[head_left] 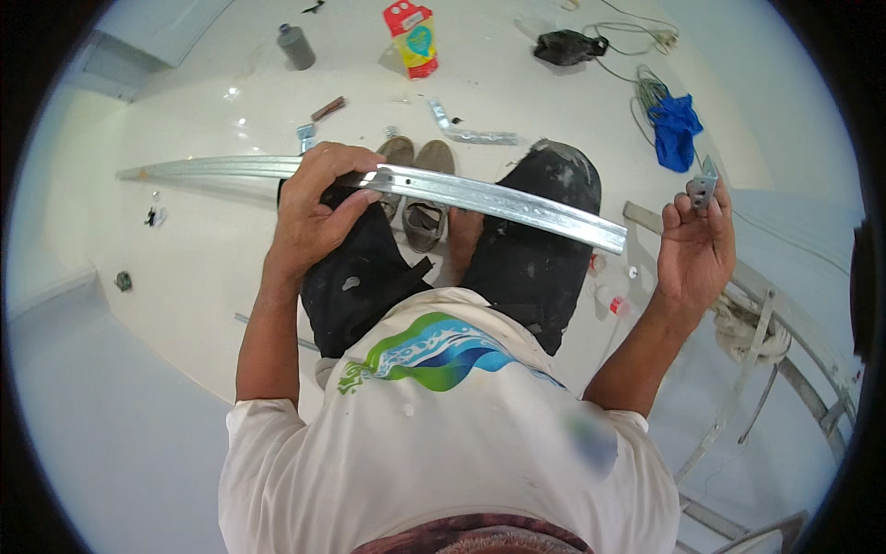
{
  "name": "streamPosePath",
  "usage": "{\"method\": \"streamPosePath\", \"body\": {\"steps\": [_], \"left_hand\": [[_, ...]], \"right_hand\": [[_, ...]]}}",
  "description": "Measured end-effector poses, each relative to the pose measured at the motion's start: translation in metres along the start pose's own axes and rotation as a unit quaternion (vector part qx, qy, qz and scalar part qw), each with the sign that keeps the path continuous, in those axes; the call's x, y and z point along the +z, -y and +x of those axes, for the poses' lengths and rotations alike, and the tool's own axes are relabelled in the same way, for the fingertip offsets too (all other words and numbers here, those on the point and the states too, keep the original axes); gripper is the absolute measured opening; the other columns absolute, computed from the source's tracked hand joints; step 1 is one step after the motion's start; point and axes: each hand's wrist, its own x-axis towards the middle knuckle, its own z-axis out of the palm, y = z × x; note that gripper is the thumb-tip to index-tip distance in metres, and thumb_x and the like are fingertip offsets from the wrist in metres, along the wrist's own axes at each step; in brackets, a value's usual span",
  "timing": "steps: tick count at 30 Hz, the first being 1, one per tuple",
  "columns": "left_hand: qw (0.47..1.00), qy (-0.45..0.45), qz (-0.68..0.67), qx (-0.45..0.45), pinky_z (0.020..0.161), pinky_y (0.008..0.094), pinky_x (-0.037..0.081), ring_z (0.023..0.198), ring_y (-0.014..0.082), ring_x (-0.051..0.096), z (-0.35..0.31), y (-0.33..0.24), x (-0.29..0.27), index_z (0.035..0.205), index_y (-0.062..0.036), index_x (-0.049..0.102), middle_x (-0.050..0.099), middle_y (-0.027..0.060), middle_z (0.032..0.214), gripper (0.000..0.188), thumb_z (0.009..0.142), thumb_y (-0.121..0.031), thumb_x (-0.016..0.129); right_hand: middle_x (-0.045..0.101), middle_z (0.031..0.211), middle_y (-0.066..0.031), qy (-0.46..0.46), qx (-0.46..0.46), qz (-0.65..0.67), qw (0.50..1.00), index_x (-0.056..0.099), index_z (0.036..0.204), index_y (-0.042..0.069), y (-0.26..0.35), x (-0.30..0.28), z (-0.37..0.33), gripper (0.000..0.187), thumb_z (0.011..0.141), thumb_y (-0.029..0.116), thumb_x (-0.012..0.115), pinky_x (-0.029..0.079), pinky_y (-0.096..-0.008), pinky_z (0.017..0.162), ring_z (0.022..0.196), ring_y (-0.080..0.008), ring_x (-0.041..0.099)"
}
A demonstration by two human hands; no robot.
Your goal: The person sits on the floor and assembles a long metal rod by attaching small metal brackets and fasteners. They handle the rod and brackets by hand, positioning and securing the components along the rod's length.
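A long galvanised metal channel [517, 205] lies across above my knees, its far end reaching the floor area at the left. My left hand [318, 194] grips it near the middle, thumb beneath and fingers over the top. Out to the right, raised and apart from the channel, my right hand [694, 242] holds a small metal angle bracket [704, 187] with holes in it between curled fingers and thumb. Below the channel are my black trousers [531, 268] and a pair of worn shoes [426, 222].
On the floor ahead lie a grey bottle [296, 48], a red and yellow packet [413, 42], bent metal strips [471, 135], a black bag [566, 47] and a blue bag [676, 129] beside coiled cable. A metal ladder-like frame [752, 342] with cloth stands at the right.
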Motion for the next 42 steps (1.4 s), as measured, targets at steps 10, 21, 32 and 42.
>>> {"method": "streamPosePath", "body": {"steps": [10,21,32,42], "left_hand": [[0.998,0.003,-0.005,-0.061,0.109,0.0428,0.059,0.122,0.0287,0.075,-0.011,-0.003,-0.003,0.126,-0.0078,0.080,0.081,0.0111,0.126,0.037,0.091,-0.003,0.089],[1.000,-0.007,0.025,0.004,0.110,0.0481,0.055,0.122,0.0329,0.071,-0.016,-0.013,-0.007,0.127,-0.0111,0.081,0.081,0.0081,0.126,0.045,0.084,-0.007,0.093],[0.999,-0.013,0.036,0.023,0.110,0.0493,0.054,0.127,0.0364,0.069,-0.018,-0.014,-0.003,0.128,-0.0077,0.078,0.080,0.0095,0.128,0.043,0.087,-0.005,0.089],[0.999,-0.029,0.020,-0.002,0.112,0.0486,0.053,0.127,0.0355,0.070,-0.017,-0.020,-0.001,0.126,-0.0087,0.078,0.080,0.0092,0.126,0.046,0.083,-0.002,0.091]], "right_hand": [[0.076,0.121,-0.0211,0.106,-0.013,-0.231,0.967,0.065,0.138,-0.009,-0.022,0.087,-0.023,0.035,0.104,0.000,0.070,0.070,-0.0485,0.096,0.115,-0.0385,0.081],[0.079,0.127,-0.0212,0.311,-0.061,-0.349,0.882,0.073,0.118,0.000,-0.066,0.148,-0.052,0.021,0.100,-0.011,0.074,0.058,-0.0507,0.113,0.128,-0.0378,0.077],[0.081,0.114,-0.0154,0.331,-0.228,-0.545,0.736,0.073,0.112,0.005,-0.095,0.166,-0.057,0.026,0.091,-0.007,0.081,0.055,-0.0550,0.112,0.116,-0.0352,0.081],[0.081,0.108,-0.0138,0.316,-0.261,-0.572,0.710,0.076,0.111,0.005,-0.119,0.169,-0.062,0.022,0.092,-0.002,0.083,0.049,-0.0601,0.118,0.116,-0.0332,0.081]]}}
